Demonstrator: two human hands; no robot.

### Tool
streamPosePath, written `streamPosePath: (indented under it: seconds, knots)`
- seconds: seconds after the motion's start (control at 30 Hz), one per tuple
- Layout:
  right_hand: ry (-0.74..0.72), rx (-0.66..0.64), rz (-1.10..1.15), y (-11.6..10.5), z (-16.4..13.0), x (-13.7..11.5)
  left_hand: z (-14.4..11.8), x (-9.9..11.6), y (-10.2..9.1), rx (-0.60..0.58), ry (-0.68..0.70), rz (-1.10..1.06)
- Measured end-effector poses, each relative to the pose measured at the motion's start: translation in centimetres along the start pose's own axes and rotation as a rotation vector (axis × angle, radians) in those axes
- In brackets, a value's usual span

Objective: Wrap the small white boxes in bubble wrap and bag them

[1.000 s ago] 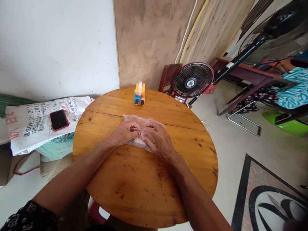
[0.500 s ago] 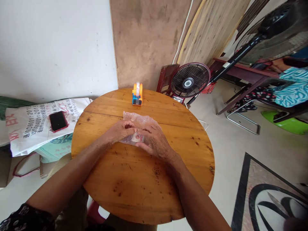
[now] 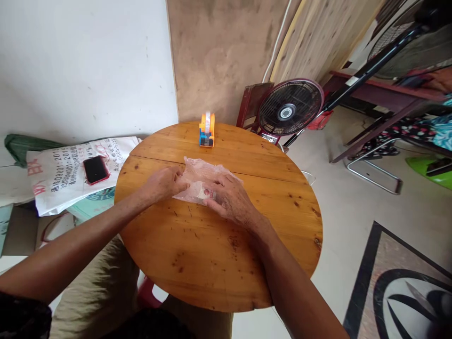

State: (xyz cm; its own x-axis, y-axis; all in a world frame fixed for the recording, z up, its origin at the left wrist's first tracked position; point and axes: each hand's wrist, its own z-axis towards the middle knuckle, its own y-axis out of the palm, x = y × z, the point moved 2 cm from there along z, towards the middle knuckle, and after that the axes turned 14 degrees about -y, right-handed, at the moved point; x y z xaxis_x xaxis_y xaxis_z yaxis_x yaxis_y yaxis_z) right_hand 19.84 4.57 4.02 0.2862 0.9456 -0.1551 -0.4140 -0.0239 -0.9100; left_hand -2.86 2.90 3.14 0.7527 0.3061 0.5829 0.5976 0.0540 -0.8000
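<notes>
A clear plastic bag lies flat near the middle of the round wooden table, with a small pale item bearing a red mark inside it. My left hand pinches the bag's left edge. My right hand rests palm down on the bag's right side, fingers pressing on the small item. An orange and blue tape dispenser stands at the table's far edge, beyond both hands.
A red-cased phone lies on a printed white sack left of the table. A floor fan, a dark wooden chair and a metal-framed bench stand behind and right. Wooden boards lean on the wall.
My hands have drawn apart: the left slid to the bag's left edge, the right stays pressing the item. More of the bag shows flat. The view shifted slightly.
</notes>
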Motion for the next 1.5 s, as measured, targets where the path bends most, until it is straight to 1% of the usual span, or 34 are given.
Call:
streamPosePath:
  seconds: [0.03, 0.1, 0.17, 0.23, 0.3, 0.4, 0.5, 0.7, 0.83, 0.97, 1.17, 1.27, 1.37, 1.43, 1.5]
  knots:
    - [0.001, 0.001, 0.003, 0.0, 0.0, 0.0, 0.0, -0.1, -0.1, 0.013, -0.009, 0.028]
    - [0.008, 0.004, 0.014, 0.1, 0.0, 0.1, -0.1, -0.3, -0.1, -0.026, -0.045, 0.025]
    - [0.014, 0.002, 0.018, 0.2, 0.0, 0.1, -0.3, -0.4, 0.1, -0.128, -0.129, -0.054]
    - [0.016, -0.009, 0.017, 0.2, 0.0, 0.1, -0.5, -0.4, 0.3, -0.256, -0.249, -0.163]
    - [0.020, -0.026, 0.011, 0.2, 0.1, 0.0, -0.7, -0.3, 0.5, -0.331, -0.362, -0.278]
    - [0.024, -0.032, -0.002, 0.1, 0.1, -0.2, -1.0, -0.1, 0.6, -0.341, -0.454, -0.503]
    - [0.008, -0.027, -0.021, -0.1, 0.2, -0.3, -1.4, 0.2, 0.6, -0.387, -0.490, -0.678]
    - [-0.012, -0.068, -0.056, -0.1, 0.5, -0.3, -1.9, 1.5, 1.0, -0.428, -0.478, -0.762]
    - [-0.023, -0.058, -0.055, -0.1, 0.5, -0.2, -2.0, 2.6, 1.3, -0.393, -0.376, -0.776]
    - [-0.034, -0.068, -0.011, 0.1, 0.4, -0.1, -2.2, 3.9, 1.9, -0.354, -0.286, -0.733]
    - [0.047, -0.010, 0.061, 0.2, 0.1, 0.2, -2.7, 5.6, 2.8, -0.302, -0.164, -0.621]
    - [0.062, -0.016, 0.064, 0.2, 0.1, 0.1, -2.7, 5.8, 3.0, -0.318, -0.109, -0.520]
    - [0.082, -0.024, 0.067, 0.2, 0.1, 0.0, -2.5, 6.1, 2.7, -0.354, -0.075, -0.410]
    - [0.089, -0.023, 0.070, 0.1, 0.0, -0.1, -2.5, 6.4, 2.3, -0.407, -0.105, -0.349]
    - [0.100, -0.018, 0.077, 0.1, 0.0, 0.0, -2.5, 6.7, 1.7, -0.470, -0.175, -0.335]
